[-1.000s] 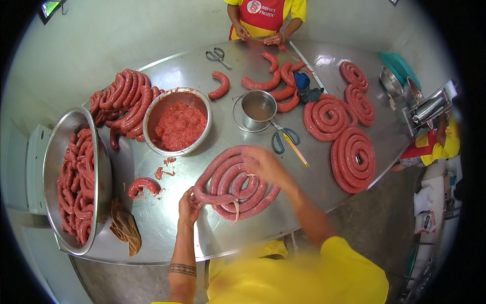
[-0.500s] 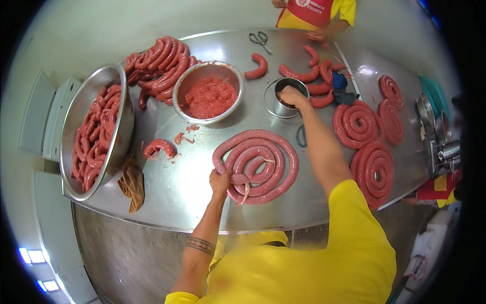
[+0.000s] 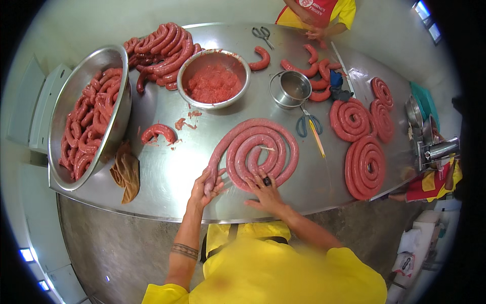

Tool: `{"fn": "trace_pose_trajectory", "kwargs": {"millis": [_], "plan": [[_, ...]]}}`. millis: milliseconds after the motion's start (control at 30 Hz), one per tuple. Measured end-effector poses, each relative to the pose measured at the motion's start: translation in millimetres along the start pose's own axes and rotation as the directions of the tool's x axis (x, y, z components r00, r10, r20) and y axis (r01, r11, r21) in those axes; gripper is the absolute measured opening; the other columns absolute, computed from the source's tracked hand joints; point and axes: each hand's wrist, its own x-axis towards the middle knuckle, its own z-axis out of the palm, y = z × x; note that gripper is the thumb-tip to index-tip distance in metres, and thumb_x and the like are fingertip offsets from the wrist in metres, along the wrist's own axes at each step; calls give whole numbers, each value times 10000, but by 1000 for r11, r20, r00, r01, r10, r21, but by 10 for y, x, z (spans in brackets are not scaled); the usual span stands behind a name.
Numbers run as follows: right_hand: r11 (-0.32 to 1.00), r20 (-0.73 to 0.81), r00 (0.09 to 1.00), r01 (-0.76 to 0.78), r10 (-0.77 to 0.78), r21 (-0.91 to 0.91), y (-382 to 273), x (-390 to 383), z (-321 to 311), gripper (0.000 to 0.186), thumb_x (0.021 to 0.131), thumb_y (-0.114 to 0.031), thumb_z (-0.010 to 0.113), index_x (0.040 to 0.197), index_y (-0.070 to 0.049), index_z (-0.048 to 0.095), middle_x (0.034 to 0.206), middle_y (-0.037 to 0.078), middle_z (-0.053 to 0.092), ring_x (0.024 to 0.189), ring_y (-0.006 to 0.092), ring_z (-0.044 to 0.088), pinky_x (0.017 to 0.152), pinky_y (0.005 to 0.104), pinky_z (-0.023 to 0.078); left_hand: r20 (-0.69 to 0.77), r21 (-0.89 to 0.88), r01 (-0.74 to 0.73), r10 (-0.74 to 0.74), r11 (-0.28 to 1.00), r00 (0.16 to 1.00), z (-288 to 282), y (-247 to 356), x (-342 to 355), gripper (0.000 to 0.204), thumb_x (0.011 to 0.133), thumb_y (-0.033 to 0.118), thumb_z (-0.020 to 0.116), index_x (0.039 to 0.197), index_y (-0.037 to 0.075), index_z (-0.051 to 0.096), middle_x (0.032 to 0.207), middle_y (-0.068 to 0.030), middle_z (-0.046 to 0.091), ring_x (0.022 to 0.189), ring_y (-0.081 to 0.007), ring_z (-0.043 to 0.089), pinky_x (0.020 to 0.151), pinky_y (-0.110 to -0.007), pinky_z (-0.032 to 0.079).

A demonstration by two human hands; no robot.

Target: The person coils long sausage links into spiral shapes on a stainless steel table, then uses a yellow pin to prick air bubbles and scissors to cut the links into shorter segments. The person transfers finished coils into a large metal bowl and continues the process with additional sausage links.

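A long pink sausage (image 3: 290, 147) lies coiled in a spiral on the steel table, with a pale bit of string (image 3: 267, 148) near its middle. My left hand (image 3: 206, 186) is wrapped round the sausage's outer end, at the near left of the coil. Fingers spread, my right hand (image 3: 267, 194) rests on the coil's near edge and wears a dark ring. Beyond the coil stands a metal pot (image 3: 292, 90) with liquid in it. Dark-handled scissors (image 3: 308, 126) and a slim yellow tool (image 3: 317, 137) lie beside the pot.
Minced meat fills a steel bowl (image 3: 213, 103); sausages fill a large basin (image 3: 56, 116) at left, near a brown cloth (image 3: 126, 172). More sausages (image 3: 167, 53) are heaped behind. Finished coils (image 3: 364, 167) lie at right. Across the table, a co-worker (image 3: 319, 15) stands.
My right hand has come out of the pot and down onto the coil. My left hand has drawn the sausage end slightly nearer and to the left. The yellow tool is now uncovered.
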Motion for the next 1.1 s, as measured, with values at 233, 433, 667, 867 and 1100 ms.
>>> {"fn": "trace_pose_trajectory", "kwargs": {"millis": [233,433,667,867,1100], "plan": [[979,-192,976,-132,101,-157,180,454,-130,612,888,-287,691,1458,-175,498,1577,169,347,1433,398,335,1110,594,273,24,12,31,-31,999,999,17,-80,-122,453,1071,205,441,1486,93,298,1341,-175,577,896,-195,674,675,-274,612],[723,44,907,-362,418,588,-434,568,110,335,970,-277,628,1221,-54,635,1045,132,654,938,267,625,819,375,482,-126,333,195,-161,923,979,-220,-125,-451,294,1091,209,423,1292,8,498,908,-60,665,567,-71,464,466,-228,413],[-327,669,742,-622,45,712,-1025,754,723,432,1075,-396,443,1062,-12,640,764,42,603,597,173,528,594,351,494,-42,191,173,-168,966,985,-343,-258,-698,249,1104,319,390,1037,110,509,825,-28,621,651,-110,511,538,-249,429],[-646,616,787,-483,-24,591,-962,1219,834,344,1079,-296,428,929,-29,585,829,93,597,770,243,595,731,389,537,63,305,60,-83,950,995,-492,-145,-793,258,1096,324,420,1002,99,505,836,-66,627,686,-150,567,664,-314,503],[-777,596,761,-204,257,596,-781,1845,736,124,1037,-128,497,980,-25,537,942,139,606,837,301,618,801,447,554,-33,349,30,-19,937,999,-1436,14,-1985,293,1092,316,454,968,65,540,846,-63,630,699,-124,543,637,-295,477]]}}
